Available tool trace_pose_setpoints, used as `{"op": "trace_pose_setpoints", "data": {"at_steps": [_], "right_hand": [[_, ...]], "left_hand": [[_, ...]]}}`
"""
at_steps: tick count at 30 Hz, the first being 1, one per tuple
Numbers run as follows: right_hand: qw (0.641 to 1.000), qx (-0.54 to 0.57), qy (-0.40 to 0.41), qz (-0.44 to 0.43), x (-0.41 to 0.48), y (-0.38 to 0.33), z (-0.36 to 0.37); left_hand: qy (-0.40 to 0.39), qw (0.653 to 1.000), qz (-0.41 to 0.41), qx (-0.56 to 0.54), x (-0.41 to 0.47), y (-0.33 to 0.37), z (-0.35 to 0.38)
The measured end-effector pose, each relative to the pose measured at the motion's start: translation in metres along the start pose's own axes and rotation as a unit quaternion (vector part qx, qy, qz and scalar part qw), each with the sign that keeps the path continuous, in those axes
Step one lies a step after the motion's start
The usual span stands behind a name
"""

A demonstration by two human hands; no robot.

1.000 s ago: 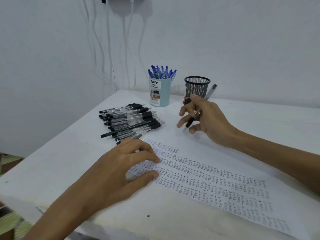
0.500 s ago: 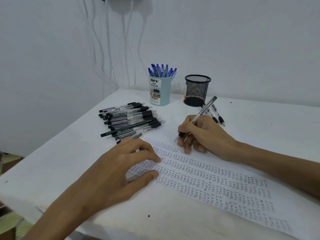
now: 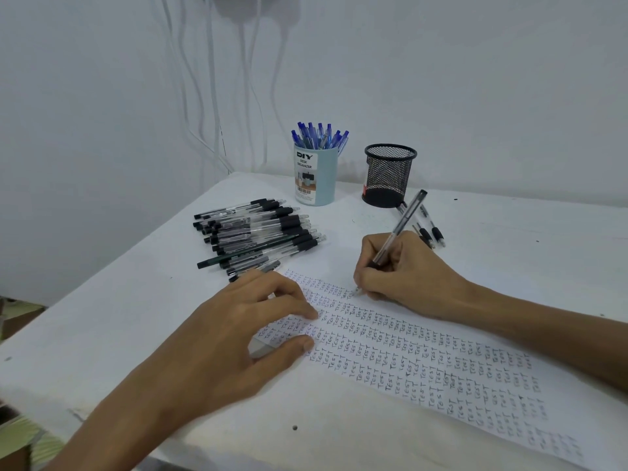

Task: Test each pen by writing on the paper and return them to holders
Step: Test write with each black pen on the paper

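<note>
My right hand (image 3: pixel 404 270) grips a clear black-capped pen (image 3: pixel 401 229), its tip touching the paper (image 3: pixel 424 365) near the top rows of written "TEST" words. My left hand (image 3: pixel 238 331) lies flat with spread fingers pressing the paper's left end. A pile of several black pens (image 3: pixel 258 236) lies on the table left of centre. A light blue holder (image 3: pixel 316 175) filled with blue pens stands at the back, and a black mesh holder (image 3: pixel 389 175) stands to its right. A few black pens (image 3: pixel 430 231) lie beside the mesh holder, behind my right hand.
The white table (image 3: pixel 119 328) sits in a corner against white walls. White cables (image 3: pixel 210 96) hang down the wall behind the holders. The table's left and front edges are close to my left arm.
My right hand came down from near the mesh holder with the pen, turned it into a writing grip and set the tip on the paper. My left hand stayed put.
</note>
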State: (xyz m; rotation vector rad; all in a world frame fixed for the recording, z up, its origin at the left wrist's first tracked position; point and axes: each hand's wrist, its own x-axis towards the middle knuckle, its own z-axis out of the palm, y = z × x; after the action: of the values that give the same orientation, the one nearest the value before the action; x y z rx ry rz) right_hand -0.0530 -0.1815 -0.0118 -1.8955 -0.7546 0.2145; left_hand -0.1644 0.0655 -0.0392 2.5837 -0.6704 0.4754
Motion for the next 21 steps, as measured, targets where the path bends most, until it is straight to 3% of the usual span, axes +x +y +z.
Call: {"op": "trace_pose_setpoints", "data": {"at_steps": [21], "right_hand": [[1.000, -0.014, -0.006, 0.009, 0.0003, -0.0032, 0.0009]], "left_hand": [[-0.006, 1.000, -0.001, 0.000, -0.0003, 0.0002, -0.0009]]}}
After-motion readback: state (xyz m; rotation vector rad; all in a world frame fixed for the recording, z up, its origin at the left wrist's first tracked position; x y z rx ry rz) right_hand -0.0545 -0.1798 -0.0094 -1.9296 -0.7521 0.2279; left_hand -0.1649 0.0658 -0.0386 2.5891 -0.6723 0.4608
